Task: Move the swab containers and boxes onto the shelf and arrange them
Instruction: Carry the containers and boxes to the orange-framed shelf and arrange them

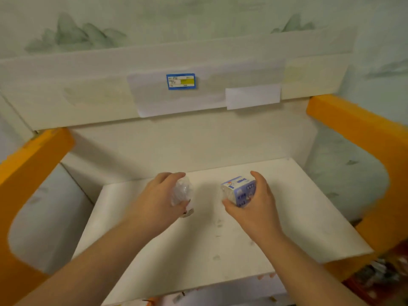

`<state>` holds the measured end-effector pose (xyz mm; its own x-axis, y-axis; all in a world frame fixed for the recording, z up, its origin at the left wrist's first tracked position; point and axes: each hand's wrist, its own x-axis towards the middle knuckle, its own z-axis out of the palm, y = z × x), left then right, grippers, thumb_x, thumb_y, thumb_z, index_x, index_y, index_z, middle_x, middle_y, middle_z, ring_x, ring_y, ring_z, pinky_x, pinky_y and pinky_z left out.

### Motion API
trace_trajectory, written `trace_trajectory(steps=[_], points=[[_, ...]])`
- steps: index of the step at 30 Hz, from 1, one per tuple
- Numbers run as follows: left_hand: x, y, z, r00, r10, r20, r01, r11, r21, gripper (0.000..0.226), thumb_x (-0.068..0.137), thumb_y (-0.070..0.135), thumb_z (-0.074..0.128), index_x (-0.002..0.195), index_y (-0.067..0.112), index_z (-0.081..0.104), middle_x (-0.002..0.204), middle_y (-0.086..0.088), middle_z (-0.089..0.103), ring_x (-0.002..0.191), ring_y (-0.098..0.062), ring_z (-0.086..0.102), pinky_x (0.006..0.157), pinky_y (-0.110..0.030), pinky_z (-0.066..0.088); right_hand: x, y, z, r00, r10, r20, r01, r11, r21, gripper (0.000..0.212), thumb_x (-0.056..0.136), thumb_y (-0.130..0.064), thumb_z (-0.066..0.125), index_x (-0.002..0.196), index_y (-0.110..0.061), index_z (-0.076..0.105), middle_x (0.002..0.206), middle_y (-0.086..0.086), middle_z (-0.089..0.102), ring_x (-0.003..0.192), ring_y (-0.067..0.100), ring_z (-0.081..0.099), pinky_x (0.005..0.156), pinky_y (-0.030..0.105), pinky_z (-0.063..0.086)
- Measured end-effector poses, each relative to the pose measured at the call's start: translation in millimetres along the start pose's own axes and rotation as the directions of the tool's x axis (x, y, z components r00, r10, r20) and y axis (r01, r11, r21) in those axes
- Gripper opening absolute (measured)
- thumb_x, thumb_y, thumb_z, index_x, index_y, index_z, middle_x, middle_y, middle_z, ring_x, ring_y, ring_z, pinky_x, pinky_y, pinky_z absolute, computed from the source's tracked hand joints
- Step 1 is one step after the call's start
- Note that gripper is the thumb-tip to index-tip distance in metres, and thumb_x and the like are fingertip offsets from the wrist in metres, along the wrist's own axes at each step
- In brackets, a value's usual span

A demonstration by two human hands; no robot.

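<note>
My left hand [162,196] is closed around a clear plastic swab container [182,192], held just over the white shelf board [198,246]. To its right, my right hand [254,206] grips a blue and white swab box [239,191], wrapped in clear film and tilted, also low over the board. The two items are about a hand's width apart, near the middle of the shelf. My fingers hide the far sides of both items, and I cannot tell whether either touches the board.
Orange side frames stand at the left [26,173] and right [371,138] of the shelf. A higher white shelf edge carries a blue price tag [181,81] and paper sheets. Some blurred goods show at the bottom right [384,274].
</note>
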<state>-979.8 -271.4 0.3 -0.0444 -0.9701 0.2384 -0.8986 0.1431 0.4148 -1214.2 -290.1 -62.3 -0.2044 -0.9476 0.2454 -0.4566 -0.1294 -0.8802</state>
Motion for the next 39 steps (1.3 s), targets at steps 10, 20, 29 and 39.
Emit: trace_trajectory(steps=[10,20,29,39], points=[[85,-6,44,0.999,-0.002,0.052,0.001,0.999,0.035,0.064,0.079,0.03,0.073,0.137,0.033,0.046,0.136,0.0,0.042,0.119,-0.024,0.051,0.097,-0.03,0.041,47,31,-26,0.998,-0.048,-0.034,0.044,0.993,-0.113,0.083,0.052,-0.048,0.092,0.122,-0.032,0.05,0.113,-0.012,0.05,0.11,0.017,0.054,0.095,0.034,0.048],[97,-9,57,0.999,-0.003,-0.035,0.004,1.0,0.025,0.075,0.077,0.031,0.075,0.143,0.023,0.041,0.138,-0.004,0.041,0.122,-0.028,0.048,0.1,-0.037,0.043,99,45,-15,1.0,0.004,-0.025,-0.014,0.912,-0.411,0.09,0.056,-0.054,0.089,0.127,-0.022,0.044,0.12,0.001,0.047,0.114,0.023,0.045,0.087,0.035,0.046],[85,1,46,0.999,0.016,-0.051,-0.011,0.996,0.084,0.081,0.08,0.033,0.071,0.148,0.012,0.033,0.145,-0.006,0.036,0.135,-0.026,0.034,0.109,-0.033,0.029,143,66,5,0.997,0.001,0.072,0.023,0.944,-0.329,0.066,0.073,-0.013,0.084,0.126,-0.013,0.044,0.128,0.009,0.044,0.106,0.033,0.056,0.08,0.04,0.048],[56,21,5,0.993,0.011,-0.116,0.012,0.981,0.193,0.079,0.083,0.034,0.068,0.149,0.014,0.032,0.147,-0.005,0.04,0.136,-0.024,0.035,0.11,-0.033,0.028,120,15,-37,0.954,-0.267,0.138,0.298,0.902,-0.313,0.053,0.08,-0.015,0.07,0.131,-0.016,0.053,0.136,0.001,0.047,0.124,0.025,0.048,0.099,0.038,0.046]])
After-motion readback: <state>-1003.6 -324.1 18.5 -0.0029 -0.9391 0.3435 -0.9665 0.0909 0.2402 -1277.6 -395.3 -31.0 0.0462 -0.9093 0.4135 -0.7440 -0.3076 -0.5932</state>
